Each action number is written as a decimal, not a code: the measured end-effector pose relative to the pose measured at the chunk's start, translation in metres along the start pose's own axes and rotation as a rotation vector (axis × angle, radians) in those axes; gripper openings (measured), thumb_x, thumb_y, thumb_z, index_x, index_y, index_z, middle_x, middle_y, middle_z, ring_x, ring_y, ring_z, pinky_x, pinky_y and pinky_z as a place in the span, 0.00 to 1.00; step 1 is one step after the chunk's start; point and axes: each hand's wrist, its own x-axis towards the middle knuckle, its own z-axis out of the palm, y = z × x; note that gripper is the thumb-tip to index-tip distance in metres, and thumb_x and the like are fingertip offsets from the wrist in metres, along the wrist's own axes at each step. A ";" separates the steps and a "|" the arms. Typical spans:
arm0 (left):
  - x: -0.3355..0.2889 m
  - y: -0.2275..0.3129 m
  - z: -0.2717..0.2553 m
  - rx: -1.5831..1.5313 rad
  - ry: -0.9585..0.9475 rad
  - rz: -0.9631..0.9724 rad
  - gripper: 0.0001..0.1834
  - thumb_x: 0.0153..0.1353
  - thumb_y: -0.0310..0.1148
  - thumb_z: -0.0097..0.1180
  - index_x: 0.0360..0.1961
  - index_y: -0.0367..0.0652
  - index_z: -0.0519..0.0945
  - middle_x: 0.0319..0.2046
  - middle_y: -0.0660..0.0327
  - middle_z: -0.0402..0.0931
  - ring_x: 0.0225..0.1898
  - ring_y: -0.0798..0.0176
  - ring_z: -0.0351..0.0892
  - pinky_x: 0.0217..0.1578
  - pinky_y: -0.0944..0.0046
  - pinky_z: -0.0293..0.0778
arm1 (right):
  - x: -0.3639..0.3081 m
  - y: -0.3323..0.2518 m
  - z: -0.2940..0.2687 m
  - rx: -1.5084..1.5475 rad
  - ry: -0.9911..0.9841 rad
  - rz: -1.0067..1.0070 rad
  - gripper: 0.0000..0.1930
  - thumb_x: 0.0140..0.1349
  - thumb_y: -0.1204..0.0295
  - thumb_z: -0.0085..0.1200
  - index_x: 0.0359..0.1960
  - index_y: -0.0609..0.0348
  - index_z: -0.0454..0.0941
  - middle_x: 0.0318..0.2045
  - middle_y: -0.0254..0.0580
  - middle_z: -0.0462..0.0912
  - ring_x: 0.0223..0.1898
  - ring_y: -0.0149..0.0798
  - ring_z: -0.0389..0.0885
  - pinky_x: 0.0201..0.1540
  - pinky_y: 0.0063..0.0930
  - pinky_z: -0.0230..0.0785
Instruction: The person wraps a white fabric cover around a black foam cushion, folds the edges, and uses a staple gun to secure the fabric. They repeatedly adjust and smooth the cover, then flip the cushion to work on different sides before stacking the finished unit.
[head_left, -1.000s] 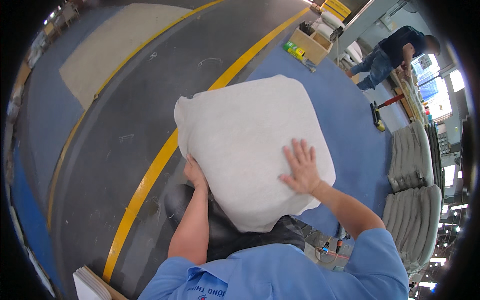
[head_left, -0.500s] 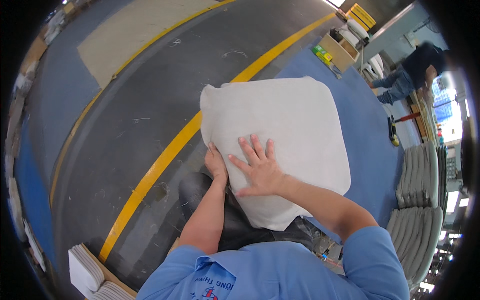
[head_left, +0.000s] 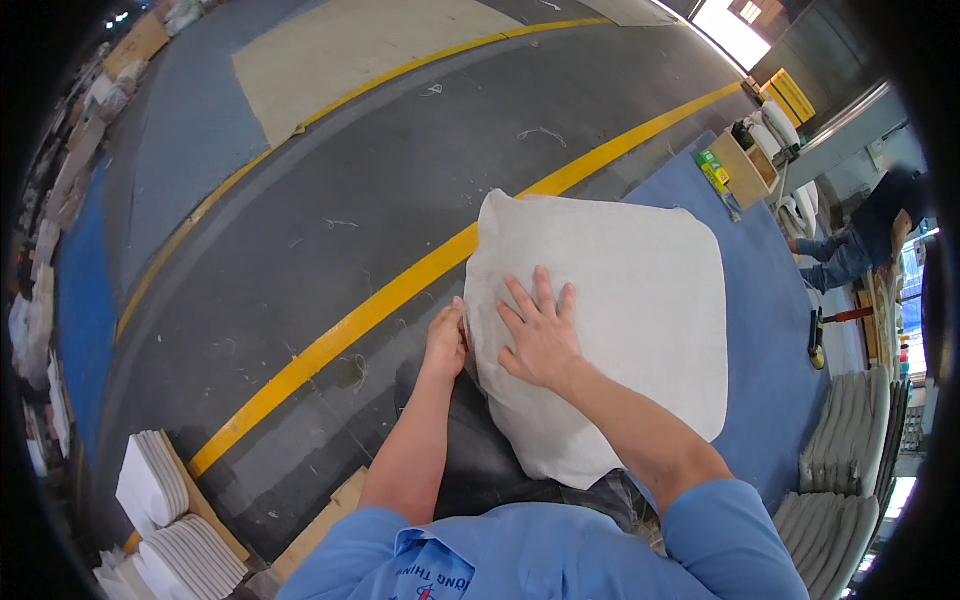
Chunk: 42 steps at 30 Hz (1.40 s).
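Note:
A large white stuffed cushion rests on my lap, over the blue mat and the grey floor. My right hand lies flat on its near left part, fingers spread and pressing down. Along the cushion's left edge my left hand grips the fabric, its fingers partly hidden under the side. Both forearms come up from my blue shirt at the bottom.
A yellow floor line runs diagonally under the cushion. Stacks of white pads sit at lower left, grey stacked pads at right. A person in dark clothes bends at the far right near a cardboard box.
My right hand slid from the cushion's right part to its near left part. The view tilted, so the cushion sits more to the right. My left hand stays at the left edge.

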 end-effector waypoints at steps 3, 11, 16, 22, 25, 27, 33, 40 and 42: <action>-0.009 0.002 -0.001 0.060 -0.114 -0.189 0.27 0.73 0.46 0.63 0.62 0.35 0.78 0.52 0.55 0.84 0.52 0.58 0.83 0.54 0.56 0.78 | -0.001 0.001 0.002 0.002 -0.003 0.004 0.39 0.61 0.47 0.56 0.74 0.46 0.71 0.83 0.43 0.48 0.83 0.68 0.32 0.74 0.85 0.31; -0.021 -0.013 0.017 0.218 -0.215 -0.434 0.32 0.76 0.43 0.60 0.71 0.33 0.69 0.64 0.51 0.78 0.58 0.52 0.81 0.56 0.47 0.79 | -0.004 0.008 0.000 -0.017 0.041 0.000 0.38 0.62 0.45 0.54 0.73 0.47 0.73 0.82 0.45 0.51 0.82 0.68 0.35 0.74 0.84 0.33; -0.040 -0.037 0.043 0.232 -0.008 -0.221 0.30 0.81 0.43 0.51 0.74 0.37 0.65 0.66 0.49 0.75 0.63 0.50 0.78 0.61 0.47 0.78 | -0.009 0.011 -0.012 0.019 0.041 -0.004 0.35 0.64 0.47 0.52 0.71 0.47 0.74 0.82 0.45 0.51 0.83 0.66 0.34 0.73 0.86 0.34; -0.047 -0.037 0.054 0.236 0.018 -0.128 0.28 0.83 0.45 0.44 0.74 0.38 0.64 0.68 0.49 0.73 0.65 0.48 0.77 0.65 0.45 0.75 | -0.022 0.088 -0.011 0.918 0.405 0.056 0.29 0.64 0.60 0.62 0.69 0.48 0.77 0.75 0.47 0.69 0.78 0.51 0.61 0.78 0.54 0.56; -0.056 -0.034 0.058 0.170 0.051 -0.145 0.29 0.82 0.45 0.46 0.76 0.40 0.62 0.70 0.49 0.72 0.67 0.46 0.75 0.67 0.41 0.74 | -0.071 0.196 -0.005 0.820 0.769 0.594 0.23 0.65 0.68 0.62 0.62 0.54 0.80 0.67 0.51 0.77 0.71 0.52 0.72 0.73 0.44 0.65; -0.051 -0.037 0.071 0.149 -0.012 -0.201 0.29 0.82 0.44 0.46 0.76 0.40 0.62 0.69 0.48 0.73 0.67 0.45 0.76 0.66 0.39 0.75 | -0.139 0.273 0.005 0.459 0.875 0.956 0.23 0.67 0.59 0.61 0.60 0.57 0.81 0.63 0.52 0.82 0.62 0.55 0.80 0.59 0.48 0.75; -0.058 -0.039 0.084 0.068 -0.165 -0.272 0.28 0.79 0.46 0.50 0.71 0.39 0.71 0.65 0.49 0.78 0.64 0.47 0.79 0.63 0.42 0.79 | -0.189 0.289 0.009 0.887 0.316 1.297 0.37 0.74 0.42 0.46 0.68 0.63 0.76 0.68 0.61 0.76 0.71 0.60 0.72 0.70 0.49 0.66; -0.094 0.018 0.076 0.108 -0.285 -0.120 0.26 0.76 0.46 0.51 0.64 0.36 0.78 0.59 0.48 0.83 0.58 0.49 0.84 0.59 0.47 0.82 | -0.213 0.251 -0.001 1.234 0.475 1.268 0.39 0.73 0.40 0.47 0.68 0.66 0.76 0.65 0.61 0.79 0.68 0.57 0.76 0.69 0.47 0.66; -0.110 0.060 0.082 0.193 -0.265 -0.022 0.27 0.75 0.47 0.52 0.62 0.34 0.79 0.56 0.47 0.84 0.54 0.50 0.86 0.58 0.49 0.83 | -0.205 0.242 0.006 1.390 0.552 1.168 0.40 0.73 0.39 0.48 0.66 0.68 0.76 0.64 0.60 0.80 0.66 0.55 0.78 0.67 0.46 0.68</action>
